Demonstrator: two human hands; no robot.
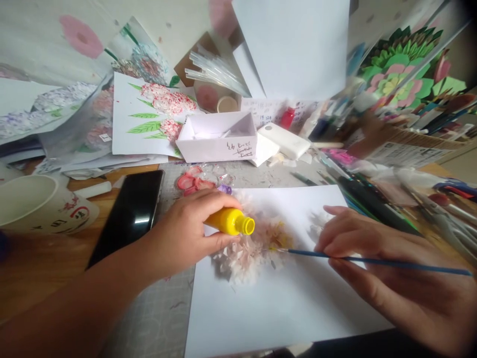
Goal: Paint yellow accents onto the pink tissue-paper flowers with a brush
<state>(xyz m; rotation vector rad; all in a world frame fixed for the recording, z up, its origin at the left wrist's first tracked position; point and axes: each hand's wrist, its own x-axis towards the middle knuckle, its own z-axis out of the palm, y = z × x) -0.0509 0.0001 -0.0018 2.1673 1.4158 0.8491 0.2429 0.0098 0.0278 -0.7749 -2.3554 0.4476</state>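
The left hand [186, 231] covers most of the small yellow plastic bottle [231, 222]. Only its neck and open round mouth show, pointing right, with the fingers wrapped firmly round the body. The right hand [376, 263] pinches the thin blue-handled brush [372, 259] between thumb and fingers. The brush's far end runs off the right edge, and its tip touches the yellowish centre of the pale pink fringed paper flower [249, 253].

That flower lies on the large white paper sheet [279, 303], just near of the bottle. A second, fainter flower shape sits half hidden behind the right fingers. The pens and brushes [372, 199] on the right are too blurred to count.

The open white cardboard box [218, 136] at the far centre shows only white paper inside. The white paper cup [33, 204] is cut off at the left, its contents unclear. One flat black phone [130, 211] lies left of the left hand.
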